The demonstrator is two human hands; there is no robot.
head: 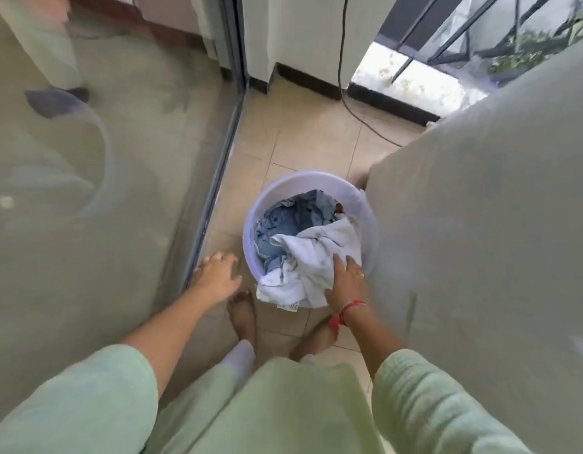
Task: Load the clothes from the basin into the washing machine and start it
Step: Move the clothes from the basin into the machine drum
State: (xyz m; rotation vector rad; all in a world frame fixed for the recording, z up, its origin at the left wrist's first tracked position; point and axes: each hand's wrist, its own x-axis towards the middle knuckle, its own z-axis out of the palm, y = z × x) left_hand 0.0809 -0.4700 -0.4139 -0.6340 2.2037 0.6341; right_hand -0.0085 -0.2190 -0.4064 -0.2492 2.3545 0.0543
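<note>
Down between the two hands, a narrow strip of tiled floor [300,136], hemmed in on both sides. Outside the left hand [217,276], a glass panel [87,191] with a dark metal frame edge [214,178] running away from the fingertips. Outside the right hand [347,283], a large pale covered bulk [480,240], its near corner just beside the basin [251,224], almost touching the rim. Beyond both hands, open tile as far as a dark skirting, with a black cable [342,77] trailing down the wall and across the floor. Further off past the right hand, a bright opening with dark railings [447,37].

Round pale basin standing on the floor ahead of both hands, closer to the right one, filling most of the gap between frame and bulk. Blue clothes [290,221] heaped on the far side, white cloth [303,267] on the near side, spilling over the near rim.

Right hand laid palm-down on the white cloth at the near rim, fingers spread, not clenched; red thread [346,311] round the wrist. Left hand empty and open, fingers splayed, hanging just left of the basin near the frame edge, apart from the rim. Bare feet [242,314] on the tiles directly below the hands; green sleeves on both arms.
</note>
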